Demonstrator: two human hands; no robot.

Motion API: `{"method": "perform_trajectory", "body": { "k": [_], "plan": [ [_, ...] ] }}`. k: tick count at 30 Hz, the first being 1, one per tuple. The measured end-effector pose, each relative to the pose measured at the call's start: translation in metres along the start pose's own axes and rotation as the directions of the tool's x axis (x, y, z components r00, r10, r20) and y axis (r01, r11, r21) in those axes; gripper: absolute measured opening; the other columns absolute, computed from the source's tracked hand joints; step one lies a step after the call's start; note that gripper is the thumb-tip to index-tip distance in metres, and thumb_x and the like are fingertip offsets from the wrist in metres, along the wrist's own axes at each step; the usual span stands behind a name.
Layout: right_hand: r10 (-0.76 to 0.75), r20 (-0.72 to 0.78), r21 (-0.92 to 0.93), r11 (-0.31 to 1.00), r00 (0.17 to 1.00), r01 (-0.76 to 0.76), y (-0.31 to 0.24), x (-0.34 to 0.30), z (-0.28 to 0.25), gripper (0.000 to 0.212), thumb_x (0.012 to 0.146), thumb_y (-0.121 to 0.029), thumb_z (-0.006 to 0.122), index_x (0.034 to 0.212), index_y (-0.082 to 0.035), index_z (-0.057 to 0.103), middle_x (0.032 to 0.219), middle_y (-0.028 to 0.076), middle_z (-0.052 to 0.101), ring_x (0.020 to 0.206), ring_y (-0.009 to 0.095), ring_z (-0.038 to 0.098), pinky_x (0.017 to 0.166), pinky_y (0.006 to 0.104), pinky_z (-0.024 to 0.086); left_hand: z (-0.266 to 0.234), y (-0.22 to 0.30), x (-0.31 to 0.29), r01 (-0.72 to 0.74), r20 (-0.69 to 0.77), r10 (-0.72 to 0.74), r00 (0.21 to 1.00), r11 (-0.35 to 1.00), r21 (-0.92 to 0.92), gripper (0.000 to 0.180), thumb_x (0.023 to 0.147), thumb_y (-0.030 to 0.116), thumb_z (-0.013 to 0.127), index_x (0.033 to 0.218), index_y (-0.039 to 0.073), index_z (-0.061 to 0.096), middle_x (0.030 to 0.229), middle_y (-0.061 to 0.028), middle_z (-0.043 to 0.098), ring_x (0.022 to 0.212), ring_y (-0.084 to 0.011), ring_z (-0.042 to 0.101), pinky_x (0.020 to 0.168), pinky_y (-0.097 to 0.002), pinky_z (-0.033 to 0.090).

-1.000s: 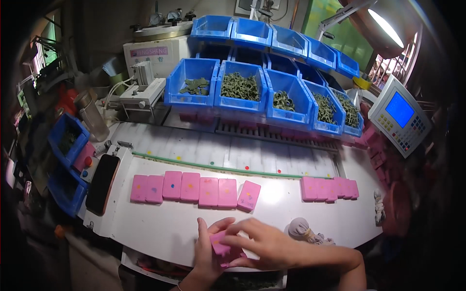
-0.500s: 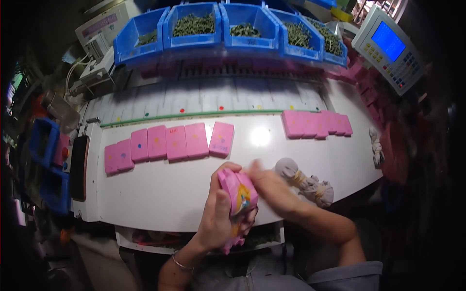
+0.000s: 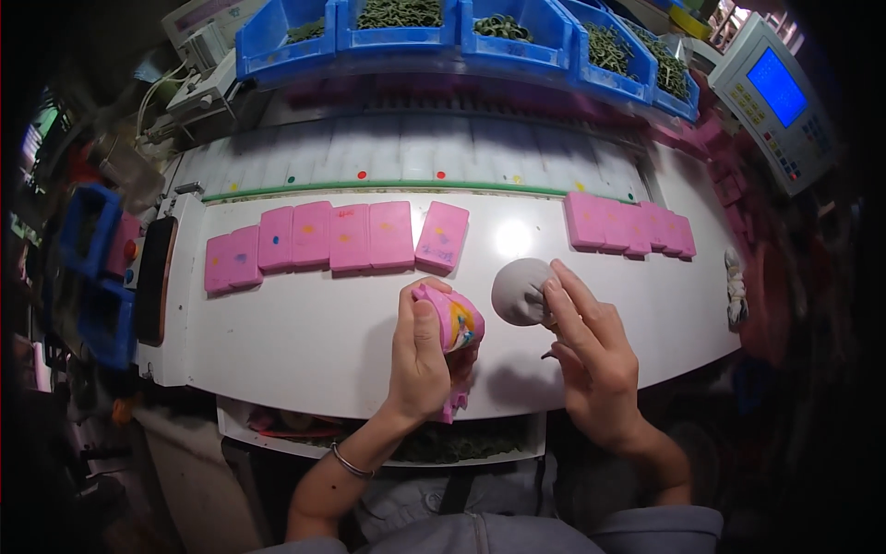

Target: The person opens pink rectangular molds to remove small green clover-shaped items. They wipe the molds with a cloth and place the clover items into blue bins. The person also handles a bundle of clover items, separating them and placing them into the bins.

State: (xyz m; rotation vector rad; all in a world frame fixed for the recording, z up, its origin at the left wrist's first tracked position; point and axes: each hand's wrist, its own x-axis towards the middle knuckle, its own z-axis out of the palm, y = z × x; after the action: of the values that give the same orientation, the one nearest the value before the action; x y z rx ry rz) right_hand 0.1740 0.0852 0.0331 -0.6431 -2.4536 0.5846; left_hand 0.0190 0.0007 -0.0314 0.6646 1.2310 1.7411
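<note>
The right hand [image 3: 595, 369] now has the round grey cloth ball [image 3: 521, 291] up off the smooth white surface [image 3: 323, 342], where it lay just a moment ago. That means both hands are full now, and the ball is near the other held thing but does not seem to touch it. The left hand [image 3: 420, 360] has its fingers curled tight around a lumpy pink rubber block [image 3: 461, 325] with yellow and blue smears, held up over the near part of the surface. The right fingers press on the right side of the ball; I cannot see the whole grip. Now count: one grey ball and one held block. Seven flat pink rubber blocks [image 3: 350, 242] lie in a row on the left, the last one a bit apart. About six more pink blocks [image 3: 632, 226] lie on the right, but they crowd together. Five blue plastic bins [image 3: 397, 37] at the back hold small green pieces [image 3: 399, 14]. Two more blue bins [image 3: 106, 323] sit far left.
</note>
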Motion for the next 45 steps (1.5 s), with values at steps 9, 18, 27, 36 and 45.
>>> {"method": "perform_trajectory", "body": {
  "k": [9, 18, 27, 36, 45],
  "plan": [
    [-0.022, 0.120, 0.040, 0.999, 0.993, 0.018, -0.004, 0.016, 0.008, 0.075, 0.057, 0.011, 0.056, 0.129, -0.011, 0.051, 0.133, 0.011, 0.047, 0.084, 0.024, 0.054, 0.075, 0.0305, 0.043, -0.008, 0.002, 0.005, -0.143, -0.046, 0.153, 0.987, 0.974, 0.176, 0.034, 0.100, 0.031, 0.027, 0.115, 0.005, 0.043, 0.073, -0.0052, 0.055, 0.054, -0.0075, 0.052, 0.047, -0.0208, 0.043],
    [0.028, 0.212, 0.213, 0.974, 0.977, -0.074, -0.006, 0.019, 0.013, 0.075, 0.061, 0.015, 0.050, 0.131, -0.011, 0.048, 0.134, 0.014, 0.045, 0.082, 0.026, 0.053, 0.077, 0.0337, 0.045, -0.009, 0.005, 0.007, -0.064, -0.015, 0.066, 0.998, 0.993, 0.104, 0.035, 0.100, 0.030, 0.026, 0.118, 0.005, 0.044, 0.069, -0.0044, 0.056, 0.054, -0.0065, 0.051, 0.048, -0.0205, 0.042],
    [0.091, 0.173, 0.221, 0.967, 0.981, -0.128, -0.007, 0.016, 0.018, 0.073, 0.063, 0.015, 0.051, 0.132, -0.008, 0.047, 0.134, 0.015, 0.045, 0.082, 0.026, 0.053, 0.075, 0.0323, 0.045, -0.004, 0.007, 0.004, 0.084, -0.036, -0.091, 0.995, 0.985, -0.151, 0.035, 0.100, 0.029, 0.021, 0.122, 0.006, 0.035, 0.070, -0.0076, 0.053, 0.047, -0.0106, 0.050, 0.043, -0.0226, 0.042],
    [0.077, 0.172, 0.107, 0.990, 0.982, -0.096, -0.015, 0.005, 0.032, 0.079, 0.058, 0.015, 0.051, 0.134, -0.004, 0.043, 0.138, 0.021, 0.038, 0.084, 0.029, 0.052, 0.079, 0.0346, 0.043, 0.003, -0.001, 0.006, 0.038, -0.211, -0.038, 0.977, 0.999, -0.005, 0.038, 0.099, 0.029, 0.020, 0.124, 0.003, 0.032, 0.073, -0.0100, 0.052, 0.047, -0.0134, 0.051, 0.042, -0.0240, 0.042],
    [0.031, 0.249, 0.098, 0.994, 0.968, -0.057, -0.013, 0.008, 0.028, 0.078, 0.057, 0.017, 0.049, 0.133, -0.003, 0.042, 0.139, 0.021, 0.036, 0.085, 0.030, 0.051, 0.079, 0.0354, 0.043, 0.000, 0.003, 0.008, -0.033, -0.125, 0.042, 0.991, 0.997, 0.071, 0.036, 0.100, 0.028, 0.031, 0.119, -0.001, 0.040, 0.079, -0.0108, 0.058, 0.050, -0.0112, 0.054, 0.047, -0.0233, 0.045]
  ]
}}
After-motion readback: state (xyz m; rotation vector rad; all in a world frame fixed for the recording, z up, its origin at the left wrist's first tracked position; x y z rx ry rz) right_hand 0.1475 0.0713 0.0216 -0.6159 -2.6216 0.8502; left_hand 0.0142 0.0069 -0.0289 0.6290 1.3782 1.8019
